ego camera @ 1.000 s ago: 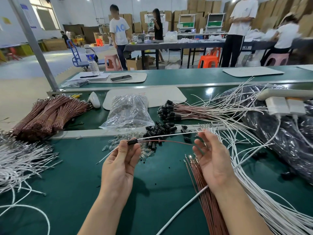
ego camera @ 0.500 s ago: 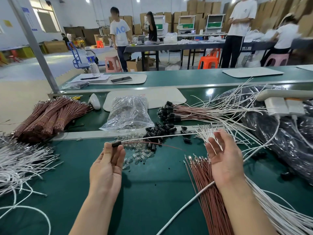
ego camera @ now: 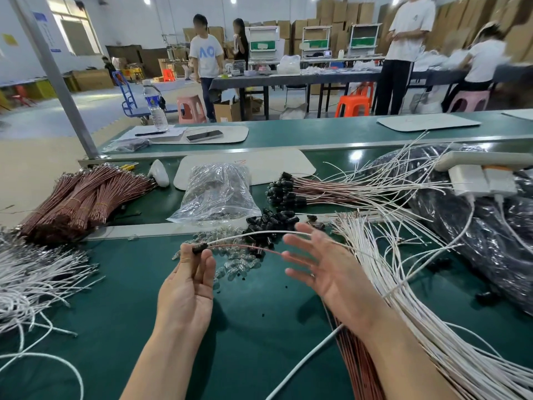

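Observation:
My left hand (ego camera: 187,287) pinches a small black socket (ego camera: 199,248) between its fingertips, palm up, above the green bench (ego camera: 121,307). A white wire (ego camera: 259,234) and a red-brown wire (ego camera: 253,248) run from the socket to the right. My right hand (ego camera: 326,269) hovers beside the wire ends with fingers spread and straight, holding nothing. Just behind the hands lie a heap of loose black sockets (ego camera: 271,223) and a scatter of small clear bulbs (ego camera: 239,264).
White wires (ego camera: 403,298) fan along the right, red-brown wires (ego camera: 357,359) beneath my right forearm. More white wires (ego camera: 31,281) lie left, bundled brown wires (ego camera: 78,197) behind them. A clear bag (ego camera: 216,194), assembled leads (ego camera: 331,192), a black bag (ego camera: 490,232) and a power strip (ego camera: 484,177) sit farther back.
My left hand has shifted right with the socket. My right hand has opened wide and moved left toward the wire ends, its fingers now spread.

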A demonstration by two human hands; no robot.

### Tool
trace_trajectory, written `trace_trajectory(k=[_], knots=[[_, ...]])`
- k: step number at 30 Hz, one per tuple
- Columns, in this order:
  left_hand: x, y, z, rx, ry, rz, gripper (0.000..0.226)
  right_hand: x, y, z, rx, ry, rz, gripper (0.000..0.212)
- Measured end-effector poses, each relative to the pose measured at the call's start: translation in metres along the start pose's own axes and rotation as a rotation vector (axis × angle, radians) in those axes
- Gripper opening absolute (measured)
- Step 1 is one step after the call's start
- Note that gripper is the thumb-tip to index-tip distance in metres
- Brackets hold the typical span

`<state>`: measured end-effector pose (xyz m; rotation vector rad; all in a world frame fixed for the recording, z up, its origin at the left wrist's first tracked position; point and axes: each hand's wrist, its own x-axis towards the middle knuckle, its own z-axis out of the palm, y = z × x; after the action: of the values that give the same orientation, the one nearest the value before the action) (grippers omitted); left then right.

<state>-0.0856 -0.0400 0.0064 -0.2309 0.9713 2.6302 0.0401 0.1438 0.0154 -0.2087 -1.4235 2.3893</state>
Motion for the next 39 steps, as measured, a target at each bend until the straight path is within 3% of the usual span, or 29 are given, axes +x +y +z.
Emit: trace_trajectory(k=[4,12,22,27,30,33,39], knots=[[-0.001,-0.006,0.003,0.021,0.012,-0.041,0.02,-0.001,0.007,0.01,-0.006,-0.068,0.044,0.032],[0.002,-0.004,0.0,-0.04,0.082,-0.062,0.019,-0.005,0.003,0.014,-0.138,0.045,-0.079,0.029],[-0.003,-0.004,0.003,-0.11,0.085,-0.113,0.018,-0.003,0.004,0.01,-0.021,0.014,-0.075,0.034],[-0.014,-0.009,0.013,-0.139,0.023,-0.142,0.018,-0.003,0.015,0.017,-0.291,-0.051,-0.02,0.041],[-0.025,-0.027,0.019,0.055,-0.056,-0.069,0.021,-0.005,0.022,0.026,-0.366,-0.093,-0.037,0.042],[-0.035,-0.046,0.018,0.259,-0.164,-0.002,0.027,-0.005,0.026,0.031,-0.363,-0.027,-0.063,0.034],[-0.039,-0.052,0.014,0.624,-0.213,0.238,0.029,-0.003,0.028,0.026,-0.338,0.031,-0.064,0.022]])
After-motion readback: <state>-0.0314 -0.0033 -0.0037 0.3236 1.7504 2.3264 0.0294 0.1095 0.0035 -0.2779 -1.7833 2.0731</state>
